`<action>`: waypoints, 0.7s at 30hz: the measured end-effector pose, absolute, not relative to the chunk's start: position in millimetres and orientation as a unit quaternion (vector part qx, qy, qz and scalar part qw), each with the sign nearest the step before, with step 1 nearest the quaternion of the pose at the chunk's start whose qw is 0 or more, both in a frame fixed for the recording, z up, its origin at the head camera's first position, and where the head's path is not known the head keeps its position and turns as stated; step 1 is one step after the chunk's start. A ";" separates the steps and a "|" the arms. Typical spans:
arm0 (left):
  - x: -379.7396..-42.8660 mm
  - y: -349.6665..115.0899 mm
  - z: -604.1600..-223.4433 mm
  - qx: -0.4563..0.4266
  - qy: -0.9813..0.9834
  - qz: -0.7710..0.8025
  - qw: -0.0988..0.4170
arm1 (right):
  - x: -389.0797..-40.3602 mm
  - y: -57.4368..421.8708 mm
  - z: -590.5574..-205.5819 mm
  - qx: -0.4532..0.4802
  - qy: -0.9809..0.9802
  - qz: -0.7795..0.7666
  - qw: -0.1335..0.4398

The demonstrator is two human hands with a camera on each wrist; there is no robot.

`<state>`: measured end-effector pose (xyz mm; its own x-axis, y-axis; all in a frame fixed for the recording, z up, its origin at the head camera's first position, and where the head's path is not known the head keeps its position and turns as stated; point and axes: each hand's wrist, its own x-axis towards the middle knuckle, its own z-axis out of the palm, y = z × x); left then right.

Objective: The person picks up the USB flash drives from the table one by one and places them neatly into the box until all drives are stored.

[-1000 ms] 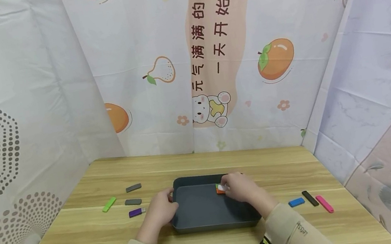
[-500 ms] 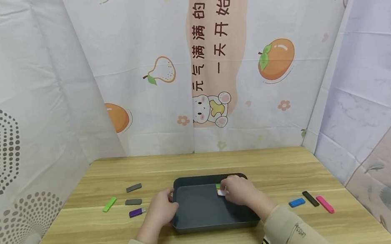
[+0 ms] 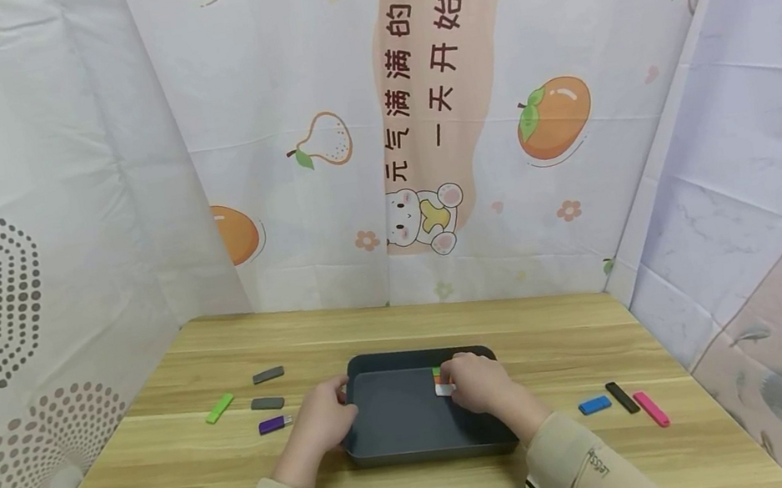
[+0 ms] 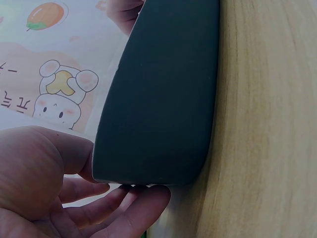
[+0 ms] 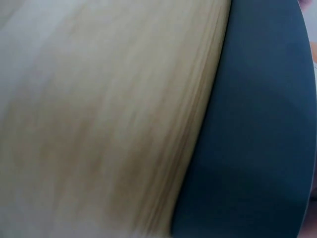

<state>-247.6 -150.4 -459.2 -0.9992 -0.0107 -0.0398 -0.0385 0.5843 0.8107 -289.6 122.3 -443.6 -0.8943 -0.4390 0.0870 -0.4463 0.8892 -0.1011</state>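
Note:
A dark grey rectangular tray (image 3: 402, 419) lies on the wooden table. My left hand (image 3: 327, 415) grips its left side, the thumb over the rim and the fingers along the outer wall; the left wrist view shows this hand (image 4: 74, 193) at the tray's corner. Inside the tray, at the right, my right hand (image 3: 478, 381) pinches a white USB stick (image 3: 445, 390). Directly behind that lie an orange stick (image 3: 438, 380) and a green stick (image 3: 436, 371), side by side. The hand covers their right ends. In the right wrist view only the tray's outer wall (image 5: 252, 129) and table show clearly.
Left of the tray lie a purple USB stick (image 3: 275, 424) with its metal plug showing, two grey ones (image 3: 266, 403) and a bright green one (image 3: 220, 409). To the right are a blue (image 3: 595, 405), a black (image 3: 622, 397) and a pink one (image 3: 651, 408). Printed curtains surround the table.
My right hand has moved slightly toward me with the white stick, which lay over the orange one and is now beside it. The left hand keeps its grip on the tray.

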 end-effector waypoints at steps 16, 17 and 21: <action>-247.3 -149.9 -459.4 -0.011 0.888 0.459 0.020 | -290.0 123.0 -444.6 0.230 -0.972 0.043 0.036; -247.4 -149.9 -459.4 -0.011 0.888 0.459 0.020 | -290.1 123.0 -444.6 0.228 -0.972 0.043 0.036; -247.5 -149.9 -459.6 -0.012 0.888 0.459 0.021 | -289.8 122.9 -444.3 0.226 -0.973 0.043 0.034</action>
<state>-247.5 -149.9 -459.6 -0.9989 -0.0021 -0.0473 -0.0399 0.5784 0.8147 -289.8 122.9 -444.3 -0.8958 -0.4363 0.0851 -0.4421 0.8943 -0.0690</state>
